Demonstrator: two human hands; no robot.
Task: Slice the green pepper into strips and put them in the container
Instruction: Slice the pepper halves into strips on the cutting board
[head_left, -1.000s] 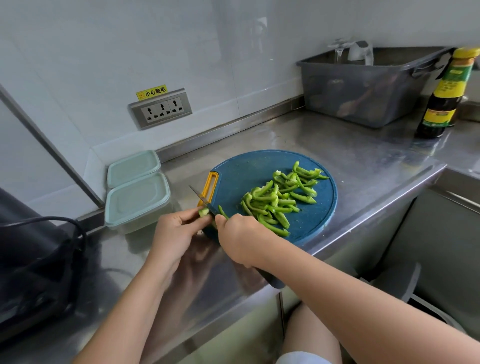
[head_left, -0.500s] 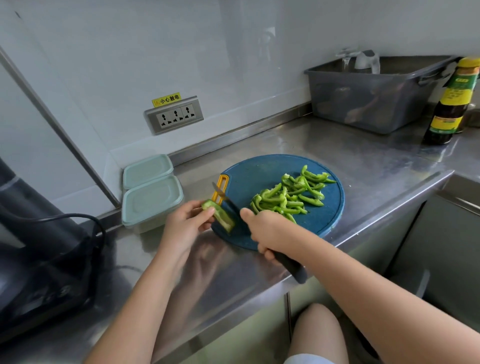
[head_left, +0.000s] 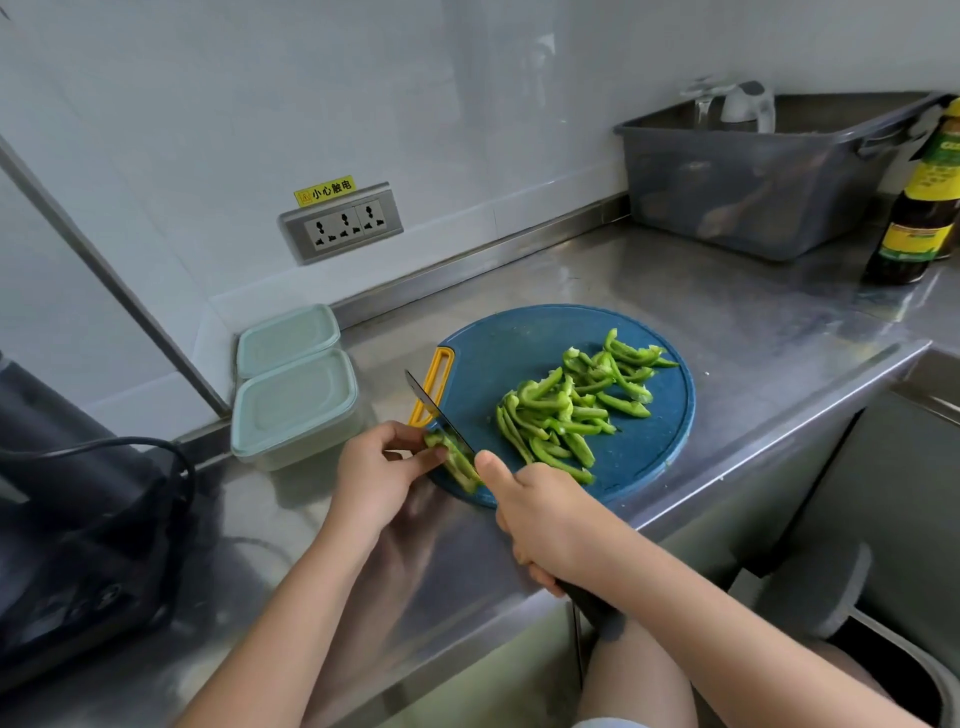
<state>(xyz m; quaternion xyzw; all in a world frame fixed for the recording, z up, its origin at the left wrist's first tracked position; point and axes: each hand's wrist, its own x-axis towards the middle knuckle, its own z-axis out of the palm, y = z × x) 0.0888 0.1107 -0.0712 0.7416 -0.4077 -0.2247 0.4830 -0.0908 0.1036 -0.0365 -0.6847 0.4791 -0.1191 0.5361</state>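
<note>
- L grip (head_left: 374, 467): fingers curled, pinching the left end of the pepper piece (head_left: 457, 460).
- Pepper piece: lies on the board (head_left: 519, 343) at its front-left rim, between the two grips; its right end is next to the R thumb.
- R grip (head_left: 540, 519): clenched round the knife handle, thumb stretched fwd toward the blade. The dark handle butt sticks out below the hand, past the worktop's front edge.
- Knife (head_left: 436, 410): blade slants up to the back-left across the pepper piece, tip over the board's yellow handle slot. Can't tell if the edge touches the piece.
- Strips (head_left: 571, 405): loose heap of cut green strips on the board's middle and right, apart from the held piece.
- Board: round, blue, on the steel worktop (head_left: 727, 322), close to the front edge.
- Containers: two pale green boxes, lids on, touching each other, left of the board. Near box (head_left: 293, 405) is near the L grip; far box (head_left: 285, 338) sits by the back edge.
- Grey bin (head_left: 753, 192) sits at the back-right, w/ a dark bottle (head_left: 919, 208) just beside it.
- Socket strip (head_left: 343, 223) is on the wall.
- Black appliance (head_left: 78, 519) w/ cable is at the left edge.
</note>
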